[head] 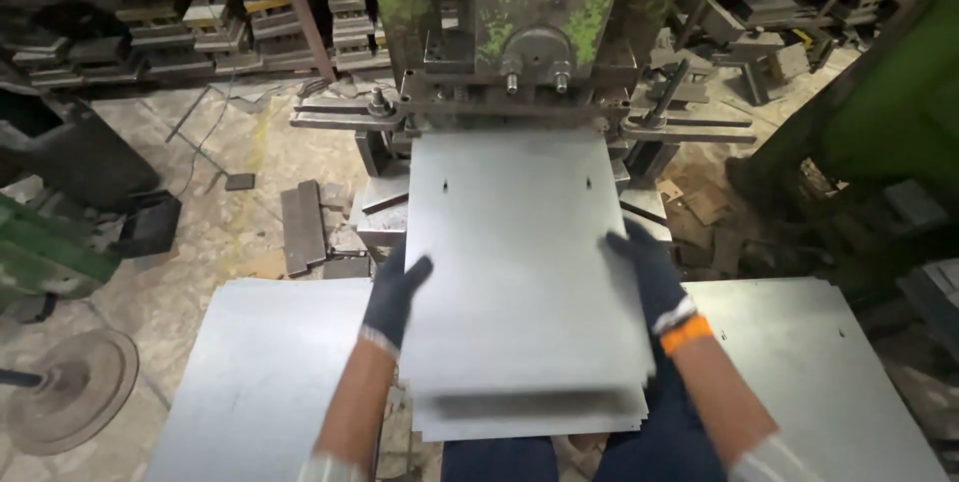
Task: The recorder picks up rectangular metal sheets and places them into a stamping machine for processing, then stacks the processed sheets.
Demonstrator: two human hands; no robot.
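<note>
Hands: left hand (397, 294) and right hand (646, 272), gloved, clamped on opposite side edges of top metal sheet (519, 262) | Location: on stack, far edge under green press (519, 32) | Handling: likely stiff, thin, slippery, sharp-edged; grip mid-sides.

The press bed (385, 227) carries the far end of a metal sheet (519, 242), while the stained concrete floor (210, 232) bears dark steel bars (303, 225) and a round wheel (75, 387).
</note>
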